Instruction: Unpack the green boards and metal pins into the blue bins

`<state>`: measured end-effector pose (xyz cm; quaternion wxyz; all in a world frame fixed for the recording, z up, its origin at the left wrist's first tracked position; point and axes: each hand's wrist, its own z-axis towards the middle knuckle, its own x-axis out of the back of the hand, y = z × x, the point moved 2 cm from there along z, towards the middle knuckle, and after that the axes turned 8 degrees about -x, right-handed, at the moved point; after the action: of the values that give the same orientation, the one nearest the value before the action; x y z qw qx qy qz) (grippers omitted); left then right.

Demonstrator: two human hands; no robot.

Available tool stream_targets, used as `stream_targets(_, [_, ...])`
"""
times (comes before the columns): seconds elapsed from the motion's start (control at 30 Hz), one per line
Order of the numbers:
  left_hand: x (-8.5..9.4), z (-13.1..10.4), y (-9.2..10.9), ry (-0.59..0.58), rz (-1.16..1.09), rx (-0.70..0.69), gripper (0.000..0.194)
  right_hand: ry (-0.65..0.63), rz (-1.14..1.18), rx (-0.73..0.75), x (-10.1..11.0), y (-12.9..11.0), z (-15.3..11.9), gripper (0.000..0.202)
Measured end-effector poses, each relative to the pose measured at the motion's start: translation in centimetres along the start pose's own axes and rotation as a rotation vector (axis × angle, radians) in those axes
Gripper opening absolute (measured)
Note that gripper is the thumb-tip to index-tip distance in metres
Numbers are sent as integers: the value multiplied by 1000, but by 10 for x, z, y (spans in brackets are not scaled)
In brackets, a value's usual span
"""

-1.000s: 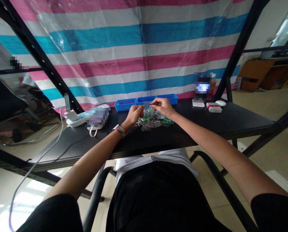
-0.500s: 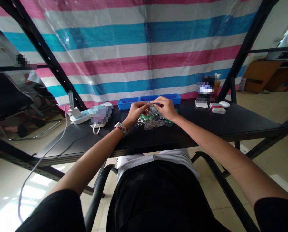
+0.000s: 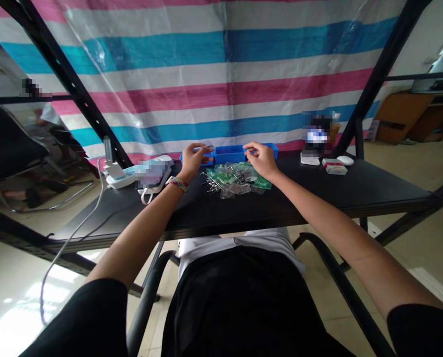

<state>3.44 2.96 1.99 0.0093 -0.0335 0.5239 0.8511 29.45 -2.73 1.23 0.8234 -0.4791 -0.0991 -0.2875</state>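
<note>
Prob. lots left: pile of small metal/green/clear bits [image 3: 238, 179] on table [image 3: 206, 214], just in front of blue bins [image 3: 229, 155]; bin contents unclear. L hand [image 3: 193, 156] & R hand [image 3: 261, 157] apart, near bins, fingers bent; can't tell if pinching anything.

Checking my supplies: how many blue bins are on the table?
3, in a row at the back: left bin, partly behind the left hand; middle bin; right bin, partly behind the right hand, which hides where these two meet.
</note>
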Motion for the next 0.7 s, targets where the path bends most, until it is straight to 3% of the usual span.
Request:
stream_targets(0.17, [33,26,-14,104,-25,65,32,-123,-214,38,-3,11,4,18])
stream_targets(0.27, [44,34,-16,102,-110,91,32,-199,-353,91,-10,17,1,14])
stream_targets(0.37, [50,39,-17,70,-194,197,32,-223,-423,106,-15,22,-2,9])
stream_targets(0.47, [54,43,-19,21,-228,273,35,-224,-453,86,-19,26,-3,25])
stream_targets(0.7, [52,41,-22,-83,-169,229,36,-151,-484,101,-23,30,1,29])
